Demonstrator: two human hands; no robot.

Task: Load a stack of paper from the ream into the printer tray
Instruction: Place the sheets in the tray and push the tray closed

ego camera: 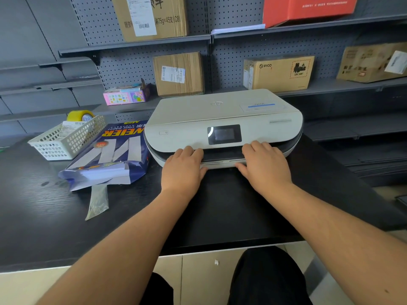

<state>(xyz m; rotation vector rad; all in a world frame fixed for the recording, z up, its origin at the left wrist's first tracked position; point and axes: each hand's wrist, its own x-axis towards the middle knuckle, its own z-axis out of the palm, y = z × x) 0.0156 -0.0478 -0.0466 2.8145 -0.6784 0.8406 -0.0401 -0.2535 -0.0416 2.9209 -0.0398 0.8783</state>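
A white printer [222, 115] with a small dark screen stands on the black table [220, 205]. Its paper tray [222, 163] is a thin white strip along the lower front, pushed in. My left hand [182, 170] and my right hand [264, 166] both rest on the tray's front, fingers curled over its top edge into the dark slot, thumbs against the strip. To the left of the printer lies an opened blue ream of copy paper [110, 155], with white sheets showing at its torn near end.
A white plastic basket [68, 137] with a yellow tape roll [80, 115] sits left of the ream. A torn strip of clear wrap [98, 201] lies in front of it. Grey shelves behind hold cardboard boxes [178, 73] and a red box [308, 9].
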